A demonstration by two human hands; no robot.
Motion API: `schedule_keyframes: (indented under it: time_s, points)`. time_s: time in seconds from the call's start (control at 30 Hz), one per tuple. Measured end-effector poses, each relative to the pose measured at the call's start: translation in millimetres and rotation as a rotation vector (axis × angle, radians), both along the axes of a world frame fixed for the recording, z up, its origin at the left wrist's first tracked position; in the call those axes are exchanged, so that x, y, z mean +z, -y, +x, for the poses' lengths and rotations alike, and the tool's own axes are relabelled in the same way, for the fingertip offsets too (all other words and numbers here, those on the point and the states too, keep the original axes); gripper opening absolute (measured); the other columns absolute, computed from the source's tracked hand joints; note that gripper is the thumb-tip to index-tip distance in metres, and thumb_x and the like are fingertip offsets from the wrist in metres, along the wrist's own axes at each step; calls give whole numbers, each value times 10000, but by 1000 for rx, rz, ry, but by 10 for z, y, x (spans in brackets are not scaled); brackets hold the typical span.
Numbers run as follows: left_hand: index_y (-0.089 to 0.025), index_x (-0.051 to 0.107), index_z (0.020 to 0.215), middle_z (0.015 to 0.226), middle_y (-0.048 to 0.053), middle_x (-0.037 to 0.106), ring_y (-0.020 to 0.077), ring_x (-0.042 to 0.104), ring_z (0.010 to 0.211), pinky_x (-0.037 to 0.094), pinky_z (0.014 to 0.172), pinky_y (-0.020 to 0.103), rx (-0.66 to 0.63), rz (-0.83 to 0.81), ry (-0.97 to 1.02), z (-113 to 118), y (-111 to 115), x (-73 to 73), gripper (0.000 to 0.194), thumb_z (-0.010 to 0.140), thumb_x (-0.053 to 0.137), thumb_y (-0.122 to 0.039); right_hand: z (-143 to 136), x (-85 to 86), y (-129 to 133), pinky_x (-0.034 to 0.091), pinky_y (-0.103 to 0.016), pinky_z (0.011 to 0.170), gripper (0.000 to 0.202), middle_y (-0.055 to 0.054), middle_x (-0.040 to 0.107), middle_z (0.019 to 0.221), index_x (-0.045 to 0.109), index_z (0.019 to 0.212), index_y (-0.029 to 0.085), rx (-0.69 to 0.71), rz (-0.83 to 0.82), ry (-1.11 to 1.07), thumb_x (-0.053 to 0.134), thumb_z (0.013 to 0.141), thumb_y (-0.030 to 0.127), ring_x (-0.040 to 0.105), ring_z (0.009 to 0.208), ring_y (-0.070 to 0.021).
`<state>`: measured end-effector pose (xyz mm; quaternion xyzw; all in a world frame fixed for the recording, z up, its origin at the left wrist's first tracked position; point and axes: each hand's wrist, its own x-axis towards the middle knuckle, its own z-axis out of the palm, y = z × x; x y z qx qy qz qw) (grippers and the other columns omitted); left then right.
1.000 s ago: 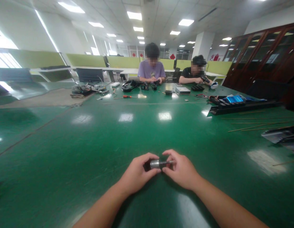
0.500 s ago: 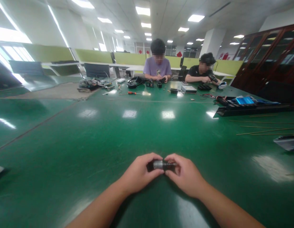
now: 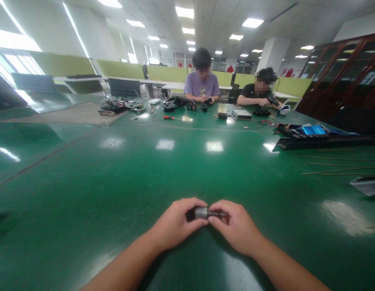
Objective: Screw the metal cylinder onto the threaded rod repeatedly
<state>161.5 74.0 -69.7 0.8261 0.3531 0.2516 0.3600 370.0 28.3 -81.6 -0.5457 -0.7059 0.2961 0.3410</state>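
Note:
A small silver metal cylinder with a thinner, dark ridged shaft lies level between my two hands, low in the middle of the head view. The thumb and fingers of my left hand are closed around the wide silver end. On the other side, my right hand pinches the thin shaft, its thumb and index finger close to the left fingertips. My right fingers cover part of the shaft's tip. The exact kind of part is too small to make out.
The green tabletop stretches out ahead. An orange-handled screwdriver, electronic parts and a white box lie toward the far side, where two people sit working. At right are a black tray and thin rods.
My right fingers have shifted slightly along the shaft, and a bit more of its ridged part shows beside the silver cylinder. My left hand keeps its hold.

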Motion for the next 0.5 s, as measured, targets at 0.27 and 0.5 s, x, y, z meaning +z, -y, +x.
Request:
schedule_keyframes:
  time_s: [0.27,0.5]
  points:
    - [-226,701,1060,995,28,741,198,672,906,492,824,293,19,13,-15,-6,2,-6,236,847,704,-327,12,-13,-12,412,-264,627,86,-6,693,789,745,902,239,2,5,2,671,859,233,594,686,-166]
    - [-236,700,1057,980,7,740,184,672,892,486,820,278,24,25,3,-17,-3,-5,225,846,717,-312,9,-18,-11,409,-257,638,80,2,691,790,742,895,237,-6,25,-20,675,856,223,587,691,-160]
